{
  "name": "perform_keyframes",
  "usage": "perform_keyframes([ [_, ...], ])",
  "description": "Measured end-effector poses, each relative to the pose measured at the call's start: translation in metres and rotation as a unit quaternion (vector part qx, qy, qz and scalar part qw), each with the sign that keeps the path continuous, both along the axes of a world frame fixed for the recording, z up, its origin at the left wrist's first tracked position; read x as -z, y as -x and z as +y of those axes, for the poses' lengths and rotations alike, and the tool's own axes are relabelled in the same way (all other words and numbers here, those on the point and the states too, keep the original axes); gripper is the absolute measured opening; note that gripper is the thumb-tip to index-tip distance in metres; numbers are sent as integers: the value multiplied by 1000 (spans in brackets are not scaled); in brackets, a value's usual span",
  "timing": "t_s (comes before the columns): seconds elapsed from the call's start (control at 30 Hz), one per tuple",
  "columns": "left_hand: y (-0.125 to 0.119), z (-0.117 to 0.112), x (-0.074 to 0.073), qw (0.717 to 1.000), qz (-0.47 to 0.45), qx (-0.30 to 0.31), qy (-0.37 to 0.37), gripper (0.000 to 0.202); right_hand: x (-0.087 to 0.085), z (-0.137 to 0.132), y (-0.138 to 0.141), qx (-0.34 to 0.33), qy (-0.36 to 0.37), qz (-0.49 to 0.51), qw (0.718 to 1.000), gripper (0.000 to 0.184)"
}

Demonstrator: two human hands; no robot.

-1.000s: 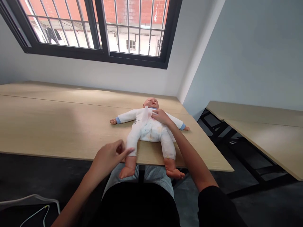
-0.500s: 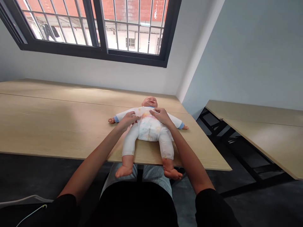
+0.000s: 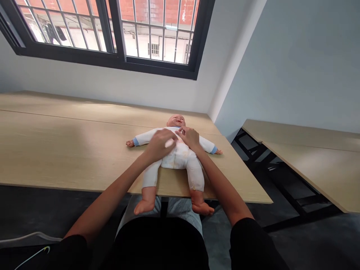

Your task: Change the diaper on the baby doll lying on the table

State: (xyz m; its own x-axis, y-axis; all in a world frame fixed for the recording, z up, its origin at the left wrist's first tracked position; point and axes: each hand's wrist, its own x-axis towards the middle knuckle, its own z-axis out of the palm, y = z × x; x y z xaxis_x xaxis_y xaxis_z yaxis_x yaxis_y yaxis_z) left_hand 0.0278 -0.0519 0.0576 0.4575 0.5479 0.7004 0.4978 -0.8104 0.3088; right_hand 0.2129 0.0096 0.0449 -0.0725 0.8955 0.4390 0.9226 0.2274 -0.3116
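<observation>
A baby doll [image 3: 176, 157] lies on its back on the table, in white clothes with blue cuffs and a faint coloured print on its front. Its head points away from me and its bare feet hang over the near edge. My left hand [image 3: 162, 144] is over the doll's belly, its fingers bent toward the chest and smeared by motion. On the chest rests my right hand [image 3: 189, 137], thumb and fingers pinched together at the doll's clothing [image 3: 180, 140]. Between them, the two hands hide part of the doll's front.
The light wooden table [image 3: 70, 150] runs along the wall under a barred window [image 3: 157, 33]. A second wooden table [image 3: 315, 161] with a dark metal frame stands to the right, across a gap. A pale cable [image 3: 33, 258] shows at the lower left.
My left hand has moved right, from the doll's side to across its belly, closer to my right hand. My right hand stays at the chest. The view has shifted slightly.
</observation>
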Motion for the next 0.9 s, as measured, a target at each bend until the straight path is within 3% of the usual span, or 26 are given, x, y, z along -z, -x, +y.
perform_keyframes([
  [0.07, -15, -9, -1, 984, 136, 116, 7, 18, -6, 4, 1, -6, -9, -18, 1000, 25],
  [0.13, -25, -11, 0, 964, 209, 162, 17, 26, -11, 4, -6, 1, -21, 0, 1000, 27],
  [0.27, -31, 2, 3, 952, 262, 154, 33, 36, -11, -14, -45, 29, -23, 113, 993, 37],
  [0.47, -32, 17, 1, 940, 306, 133, 70, 43, 26, -75, -104, 35, 76, 179, 980, 45],
  [0.6, -32, 17, 5, 941, 302, 124, 84, 47, 43, -89, -102, -10, 142, 233, 962, 46],
  [0.77, -29, 19, 10, 946, 285, 126, 91, 49, 40, -88, -100, -26, 133, 265, 955, 38],
  [0.83, -28, 19, 11, 946, 282, 128, 93, 50, 37, -91, -104, -15, 178, 299, 937, 32],
  [0.9, -28, 19, 11, 947, 280, 128, 94, 50, 32, -92, -107, -13, 244, 355, 902, 28],
])
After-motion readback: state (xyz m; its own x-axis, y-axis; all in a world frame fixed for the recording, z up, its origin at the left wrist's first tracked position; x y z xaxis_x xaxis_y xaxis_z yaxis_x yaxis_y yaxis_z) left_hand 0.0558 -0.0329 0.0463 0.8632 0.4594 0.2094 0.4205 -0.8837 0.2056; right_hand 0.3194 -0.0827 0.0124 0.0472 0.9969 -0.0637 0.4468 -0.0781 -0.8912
